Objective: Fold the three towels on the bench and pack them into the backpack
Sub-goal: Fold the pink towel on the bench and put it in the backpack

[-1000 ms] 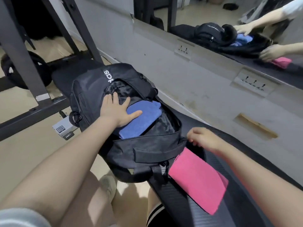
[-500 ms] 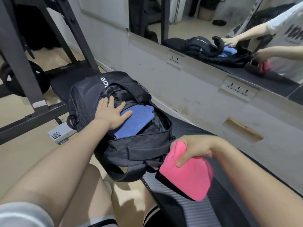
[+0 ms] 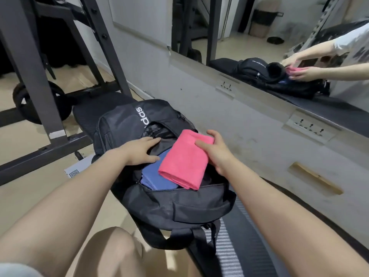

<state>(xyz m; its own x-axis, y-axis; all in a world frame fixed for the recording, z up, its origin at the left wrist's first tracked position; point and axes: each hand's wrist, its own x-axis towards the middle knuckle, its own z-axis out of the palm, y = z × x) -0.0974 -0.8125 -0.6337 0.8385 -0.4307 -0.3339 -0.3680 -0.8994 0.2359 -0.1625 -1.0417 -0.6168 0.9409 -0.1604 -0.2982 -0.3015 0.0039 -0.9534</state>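
The step in hand is packing: the right hand (image 3: 216, 154) pinches the folded pink towel (image 3: 184, 159), thumb on top and fingers curled round its far edge, and holds it tilted over the mouth of the backpack (image 3: 179, 208), its near end dipping just inside the front lip. The backpack lies on its back across the bench (image 3: 235, 254), toward the bench's far end, zip fully open. Inside it a folded blue towel (image 3: 154, 176) lies flat against the left side of the compartment, partly under the pink one. The left hand (image 3: 140, 150) rests with its fingers spread and fairly straight on the upper flap of the opening, thumb touching the blue towel; it looks to be pressing the flap back so the mouth stays wide, not gripping anything. Only two towels show; whether a third is already beneath the blue one cannot be told. The next move, as I judge it, calls for sliding the pink towel down flat on top of the blue one without letting the fold spring open, then letting go once it lies below the zip line, with the left hand keeping the flap clear. The soft cloth could snag on the front lip.
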